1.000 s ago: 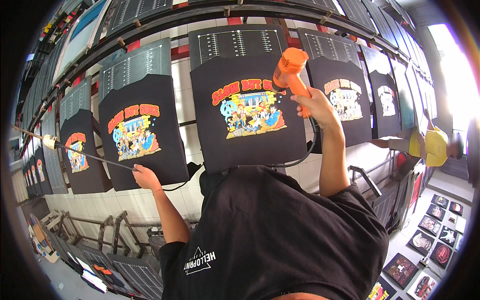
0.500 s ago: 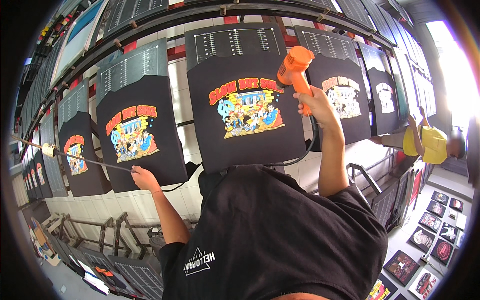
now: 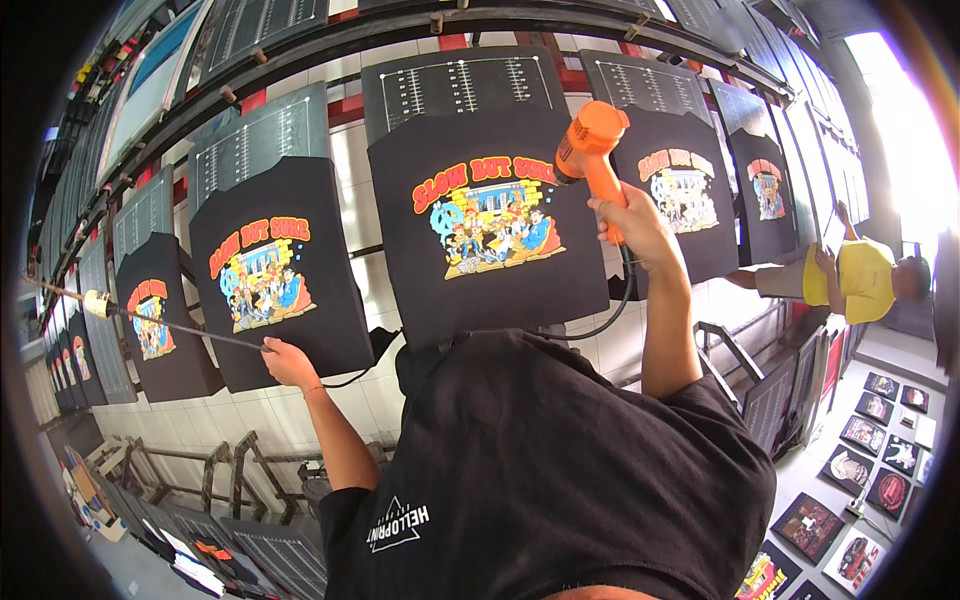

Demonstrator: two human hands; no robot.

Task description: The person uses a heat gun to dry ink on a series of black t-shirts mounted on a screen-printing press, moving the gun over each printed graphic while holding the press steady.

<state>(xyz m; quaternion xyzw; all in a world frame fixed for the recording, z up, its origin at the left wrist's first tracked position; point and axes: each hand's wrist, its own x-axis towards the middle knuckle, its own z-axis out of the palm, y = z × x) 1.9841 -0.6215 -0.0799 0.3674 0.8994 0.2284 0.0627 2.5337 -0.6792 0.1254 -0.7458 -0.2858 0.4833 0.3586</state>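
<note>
My right hand (image 3: 638, 226) grips the handle of an orange heat gun (image 3: 592, 150). Its nozzle points down and left at the upper right of the colourful print (image 3: 497, 225) on the black shirt (image 3: 420, 290) before me. From the gun's handle a dark cord (image 3: 625, 290) curves down toward my body. Off to the left, my left hand (image 3: 290, 362) is closed around a dark cable (image 3: 200, 328), near the lower edge of the neighbouring printed shirt (image 3: 270, 185). That cable runs up left to a pale plug connector (image 3: 97, 303).
Dark printing boards (image 3: 465, 85) with white ruler marks line up left and right, several bearing printed black shirts. A person in a yellow shirt (image 3: 865, 280) stands at the right. Metal frames (image 3: 200, 470) stand behind me on the left; printed samples (image 3: 805, 525) hang at lower right.
The heat gun and my right hand have shifted slightly down against the shirt. At the right, the person in yellow has changed arm position, and the farthest right shirt's print now shows red and blue.
</note>
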